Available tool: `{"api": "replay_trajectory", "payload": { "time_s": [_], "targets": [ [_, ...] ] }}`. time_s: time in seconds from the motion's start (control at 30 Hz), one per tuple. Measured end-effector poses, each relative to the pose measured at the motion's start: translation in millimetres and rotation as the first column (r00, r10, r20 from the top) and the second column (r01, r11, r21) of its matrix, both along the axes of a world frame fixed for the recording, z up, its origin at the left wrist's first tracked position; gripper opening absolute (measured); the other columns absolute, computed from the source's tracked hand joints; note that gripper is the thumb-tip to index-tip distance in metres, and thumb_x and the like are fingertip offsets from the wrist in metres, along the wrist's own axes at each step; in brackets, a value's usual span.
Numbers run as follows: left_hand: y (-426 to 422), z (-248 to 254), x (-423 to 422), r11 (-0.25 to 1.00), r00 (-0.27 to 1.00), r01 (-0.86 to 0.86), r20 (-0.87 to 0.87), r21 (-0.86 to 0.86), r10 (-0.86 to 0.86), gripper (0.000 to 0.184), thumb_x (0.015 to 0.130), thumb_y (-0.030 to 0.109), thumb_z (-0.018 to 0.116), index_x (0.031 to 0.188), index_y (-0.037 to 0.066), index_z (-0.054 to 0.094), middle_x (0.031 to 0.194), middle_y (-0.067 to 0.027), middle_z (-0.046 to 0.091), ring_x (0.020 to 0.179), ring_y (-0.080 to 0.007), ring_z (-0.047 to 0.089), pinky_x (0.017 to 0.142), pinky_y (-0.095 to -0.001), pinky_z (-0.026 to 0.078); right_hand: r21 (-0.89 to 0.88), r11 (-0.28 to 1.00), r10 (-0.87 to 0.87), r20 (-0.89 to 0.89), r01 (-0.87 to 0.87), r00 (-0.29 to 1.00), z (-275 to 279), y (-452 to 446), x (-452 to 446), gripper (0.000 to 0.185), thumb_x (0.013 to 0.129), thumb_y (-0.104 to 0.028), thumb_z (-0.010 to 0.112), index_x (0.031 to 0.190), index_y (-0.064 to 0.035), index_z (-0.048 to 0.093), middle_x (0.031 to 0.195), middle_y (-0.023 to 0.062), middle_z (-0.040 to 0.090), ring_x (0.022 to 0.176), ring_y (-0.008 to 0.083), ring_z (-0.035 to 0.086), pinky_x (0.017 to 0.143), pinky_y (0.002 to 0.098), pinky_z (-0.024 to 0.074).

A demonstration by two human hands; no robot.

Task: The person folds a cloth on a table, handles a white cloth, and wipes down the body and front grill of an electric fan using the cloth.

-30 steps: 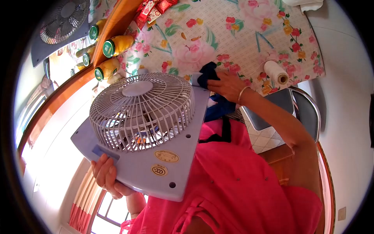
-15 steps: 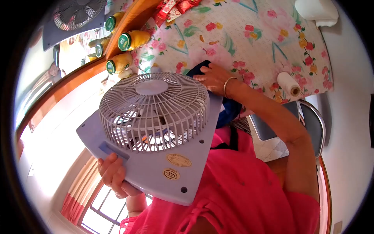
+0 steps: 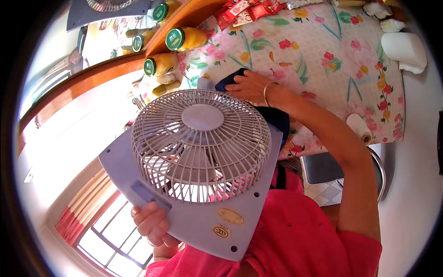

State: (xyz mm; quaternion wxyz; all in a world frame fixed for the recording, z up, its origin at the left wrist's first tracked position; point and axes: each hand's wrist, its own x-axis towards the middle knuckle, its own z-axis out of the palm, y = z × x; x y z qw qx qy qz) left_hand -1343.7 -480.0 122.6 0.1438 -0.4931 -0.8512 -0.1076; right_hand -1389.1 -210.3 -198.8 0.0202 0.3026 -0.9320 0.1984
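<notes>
A lavender-grey box fan with a round slatted grille fills the middle of the view, tilted in front of the pink shirt. My left hand is closed around its lower left edge, beside the recessed handle slot. At the fan's far upper edge, behind the grille, my right hand grips a dark navy cloth. Part of that cloth hangs down behind the fan's right side. The right fingertips are partly hidden in the cloth, and a bracelet circles that wrist.
A table with a flowered cover lies beyond the fan. Green-lidded jars stand by the mirror's wooden frame. Red packets lie at the back. On the right are a paper roll, a white container and a chair.
The fan and my left hand now sit lower and further right in view, with the grille facing me more. My right hand still holds the cloth at the fan's far edge.
</notes>
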Motion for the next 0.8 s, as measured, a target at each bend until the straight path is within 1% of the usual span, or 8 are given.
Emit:
{"api": "replay_trajectory", "payload": {
  "time_s": [0.1,0.13,0.23,0.33,0.43,0.57,0.6,0.8],
  "targets": [
    [-1.9,3.5,2.0,1.0,0.999,0.004,0.039,-0.011,-0.004,0.01,0.085,0.009,0.035,0.089,0.017,0.04,0.091,-0.0012,0.049,0.094,-0.0213,0.055,0.106,-0.0434,0.033,0.01,0.997,0.081,0.011,-0.081,0.997,6.4,-6.7,-22.9,0.048,0.085,-0.028,0.056,0.133,-0.0245,0.048,0.135,-0.0088,0.046,0.109,0.0154,0.047,0.086,0.0364,0.0388],
    [-1.5,4.1,2.6,1.0,0.999,0.006,0.04,-0.007,-0.005,0.01,0.086,0.009,0.035,0.088,0.017,0.041,0.091,-0.0008,0.049,0.094,-0.0207,0.056,0.105,-0.0432,0.033,0.091,0.987,0.126,0.04,-0.13,0.991,8.9,-11.4,-30.3,0.047,0.086,-0.028,0.056,0.131,-0.0242,0.049,0.133,-0.0092,0.047,0.108,0.0146,0.047,0.083,0.0359,0.0387],
    [-3.3,5.8,7.2,1.0,0.996,-0.027,0.083,0.01,0.026,0.01,0.088,0.012,0.037,0.087,0.019,0.043,0.091,0.0018,0.051,0.094,-0.0184,0.056,0.105,-0.0424,0.033,0.093,0.982,0.158,0.052,-0.162,0.986,9.1,-19.7,-42.4,0.046,0.084,-0.028,0.058,0.129,-0.0229,0.051,0.134,-0.009,0.047,0.108,0.0145,0.047,0.084,0.0364,0.039],
    [-9.1,15.1,20.3,0.992,0.97,-0.125,0.208,-0.012,0.125,0.011,0.09,0.014,0.04,0.085,0.022,0.045,0.09,0.0048,0.053,0.095,-0.0164,0.057,0.106,-0.0415,0.033,0.006,0.989,0.149,-0.095,-0.149,0.984,1.7,-26.3,-51.4,0.044,0.078,-0.028,0.064,0.12,-0.0173,0.057,0.133,-0.0052,0.049,0.102,0.0159,0.048,0.082,0.0357,0.0397],
    [-2.0,23.9,22.6,0.983,0.957,-0.168,0.228,-0.078,0.181,0.012,0.091,0.015,0.044,0.086,0.025,0.047,0.09,0.0074,0.054,0.096,-0.0146,0.058,0.106,-0.0405,0.032,-0.021,0.99,0.133,-0.188,-0.139,0.973,-1.4,-36.5,-62.1,0.04,0.078,-0.028,0.062,0.116,-0.0164,0.059,0.131,-0.0032,0.051,0.1,0.0169,0.05,0.081,0.037,0.0404],
    [0.2,19.7,20.5,0.988,0.97,-0.143,0.193,-0.056,0.151,0.013,0.088,0.013,0.045,0.088,0.026,0.048,0.091,0.0083,0.054,0.096,-0.0132,0.058,0.105,-0.0392,0.032,-0.007,0.992,0.122,-0.193,-0.126,0.973,-0.9,-41.5,-68.5,0.036,0.08,-0.031,0.059,0.114,-0.0187,0.06,0.131,-0.0031,0.051,0.097,0.0184,0.05,0.08,0.0388,0.0414],
    [1.7,19.6,20.4,0.988,0.97,-0.144,0.188,-0.059,0.152,0.014,0.087,0.013,0.045,0.088,0.027,0.048,0.092,0.0085,0.054,0.096,-0.0128,0.058,0.105,-0.0389,0.032,0.016,0.993,0.116,-0.174,-0.115,0.978,-1.0,-42.9,-68.4,0.034,0.082,-0.031,0.057,0.114,-0.0219,0.06,0.13,-0.004,0.051,0.096,0.0188,0.05,0.079,0.0387,0.0418],
    [13.6,23.4,17.9,0.981,0.959,-0.169,0.215,-0.098,0.186,0.014,0.086,0.012,0.044,0.087,0.025,0.047,0.093,0.0085,0.053,0.096,-0.0124,0.057,0.104,-0.0384,0.032,-0.012,1.0,0.021,-0.199,-0.024,0.98,-9.4,-52.4,-68.5,0.03,0.087,-0.026,0.05,0.115,-0.0252,0.059,0.13,-0.0056,0.051,0.098,0.0183,0.051,0.08,0.0383,0.0429]
  ]
}}
